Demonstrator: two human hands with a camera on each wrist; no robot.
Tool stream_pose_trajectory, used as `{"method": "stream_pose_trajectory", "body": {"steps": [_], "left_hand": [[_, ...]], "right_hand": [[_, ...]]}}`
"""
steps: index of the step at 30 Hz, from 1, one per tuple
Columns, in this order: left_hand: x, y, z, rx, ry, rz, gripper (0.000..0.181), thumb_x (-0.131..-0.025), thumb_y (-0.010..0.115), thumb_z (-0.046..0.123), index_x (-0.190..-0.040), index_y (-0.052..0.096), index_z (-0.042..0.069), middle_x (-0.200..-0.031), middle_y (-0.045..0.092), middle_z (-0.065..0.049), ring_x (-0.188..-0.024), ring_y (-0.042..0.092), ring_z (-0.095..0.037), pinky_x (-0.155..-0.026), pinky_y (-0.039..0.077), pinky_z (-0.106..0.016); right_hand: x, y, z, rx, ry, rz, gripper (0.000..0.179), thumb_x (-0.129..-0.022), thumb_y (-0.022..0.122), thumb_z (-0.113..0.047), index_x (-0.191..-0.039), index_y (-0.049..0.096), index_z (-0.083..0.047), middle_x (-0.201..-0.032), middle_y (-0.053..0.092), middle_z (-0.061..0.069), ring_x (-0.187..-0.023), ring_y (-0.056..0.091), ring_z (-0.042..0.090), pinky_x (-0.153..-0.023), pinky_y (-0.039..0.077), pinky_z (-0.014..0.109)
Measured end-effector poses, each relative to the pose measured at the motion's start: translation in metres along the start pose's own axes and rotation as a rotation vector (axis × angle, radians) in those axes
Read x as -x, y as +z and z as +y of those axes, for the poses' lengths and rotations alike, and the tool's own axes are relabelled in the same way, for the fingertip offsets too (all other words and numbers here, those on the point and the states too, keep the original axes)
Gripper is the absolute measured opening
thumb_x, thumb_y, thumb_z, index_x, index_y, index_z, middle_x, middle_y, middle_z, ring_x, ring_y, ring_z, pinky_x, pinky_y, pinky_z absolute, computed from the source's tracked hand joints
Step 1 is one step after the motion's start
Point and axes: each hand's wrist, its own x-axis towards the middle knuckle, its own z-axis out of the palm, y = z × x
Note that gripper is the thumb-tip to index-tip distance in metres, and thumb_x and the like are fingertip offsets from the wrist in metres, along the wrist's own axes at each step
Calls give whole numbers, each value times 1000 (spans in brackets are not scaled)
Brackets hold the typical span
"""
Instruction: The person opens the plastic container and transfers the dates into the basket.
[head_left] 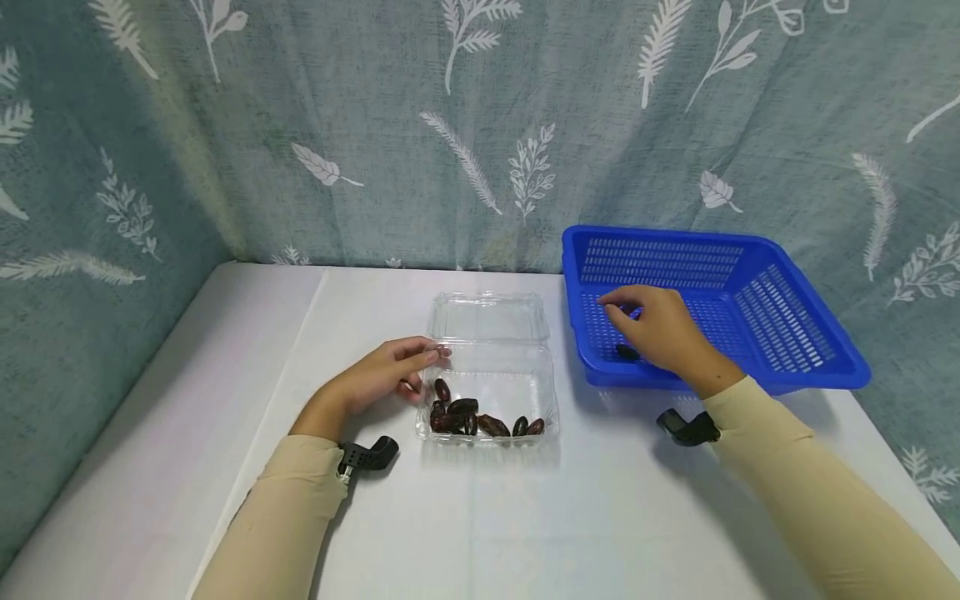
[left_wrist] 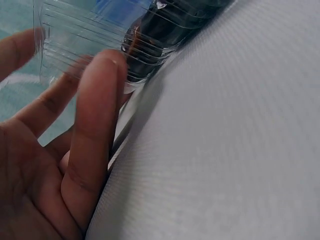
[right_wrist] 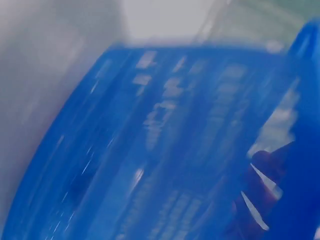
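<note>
A clear plastic clamshell box (head_left: 491,367) lies with its lid (head_left: 487,318) folded back. Several dark brown dates (head_left: 492,426) are inside, mostly along its front wall. My left hand (head_left: 382,373) holds the box at its left side near the hinge; the left wrist view shows the thumb (left_wrist: 97,95) against the ribbed wall and other fingers beyond it. Over the left part of a blue plastic basket (head_left: 757,333) hovers my right hand (head_left: 660,325), thumb and index finger apart. Below them, dark dates (head_left: 627,352) lie in the basket, partly hidden by this hand.
Both things stand on a white-covered table (head_left: 555,517), the basket at the back right. Behind hangs a grey-green curtain (head_left: 360,125) with white leaf prints, which also runs along the left side. Each wrist wears a black camera mount (head_left: 369,455).
</note>
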Motion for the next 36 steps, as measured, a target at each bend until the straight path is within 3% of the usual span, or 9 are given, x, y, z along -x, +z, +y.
{"method": "stream_pose_trajectory", "body": {"steps": [4, 8, 13, 17, 26, 36], "left_hand": [[0, 0, 2, -14, -7, -19, 45, -104, 54, 32, -141, 52, 7, -145, 55, -16, -68, 60, -9, -68, 58, -27], [0, -2, 4, -19, 12, -25, 43, -103, 54, 32, -140, 53, 10, -143, 57, -15, -66, 61, -11, -64, 57, -26], [2, -2, 3, -9, 16, -24, 43, -104, 53, 32, -140, 52, 10, -143, 58, -15, -65, 62, -12, -63, 56, -25], [2, -1, 2, 4, 18, -22, 44, -104, 53, 32, -141, 51, 9, -144, 56, -16, -66, 62, -12, -64, 56, -25], [2, -1, 1, 5, 10, -9, 43, -104, 53, 33, -141, 51, 11, -143, 57, -15, -65, 61, -12, -64, 55, -24], [1, 0, 2, 24, 11, -9, 41, -104, 53, 30, -140, 52, 11, -142, 57, -14, -65, 60, -12, -63, 55, -24]], "right_hand": [[8, 10, -25, -85, -148, 140, 17, -95, 63, -4, -105, 76, -5, -101, 75, 10, -78, 64, 16, -69, 54, 25], [15, 20, -48, -192, -268, 180, 19, -92, 65, 3, -102, 77, -7, -94, 75, 5, -72, 59, 10, -65, 52, 19], [23, 41, -71, -349, -342, 83, 20, -91, 65, 4, -104, 77, -7, -94, 74, 4, -73, 60, 9, -64, 55, 23], [25, 62, -82, -410, -336, -22, 18, -92, 66, -1, -105, 77, -8, -96, 75, 3, -81, 63, 9, -69, 57, 24], [8, 97, -98, -385, -268, -254, 17, -94, 67, -9, -108, 76, -8, -102, 75, 7, -87, 64, 12, -75, 56, 27], [-1, 121, -92, -307, -266, -334, 20, -93, 69, -8, -112, 75, -7, -104, 75, 6, -85, 63, 12, -71, 53, 21]]}}
